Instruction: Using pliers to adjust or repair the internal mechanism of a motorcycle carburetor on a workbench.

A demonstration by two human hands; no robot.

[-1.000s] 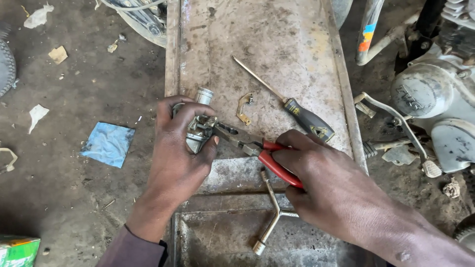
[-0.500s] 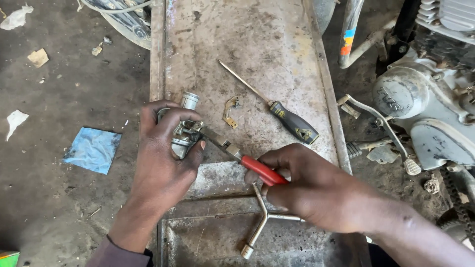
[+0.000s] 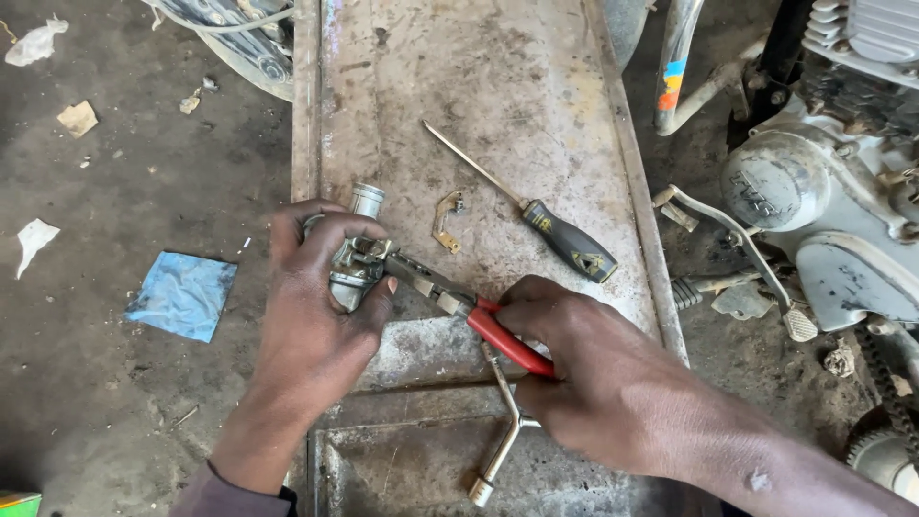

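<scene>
Carburetor [image 3: 352, 273], grimy silver metal, clutched in left hand [image 3: 316, 316], right hand [image 3: 584, 369] squeezing red-handled pliers [image 3: 459, 308] onto it

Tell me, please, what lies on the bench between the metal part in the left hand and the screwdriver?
In the head view, a small bent brass piece lies between the metal part and the screwdriver.

Hardly any change in the work itself. Left hand [image 3: 311, 306] has curled tighter over the small metal part [image 3: 352, 263]; index finger now wraps across its top. Right hand [image 3: 584, 369] has slid up the red-handled pliers [image 3: 450, 304], covering more of the grips. Pliers lie flatter, nose pushed further into the part. Head camera has drifted right.
</scene>
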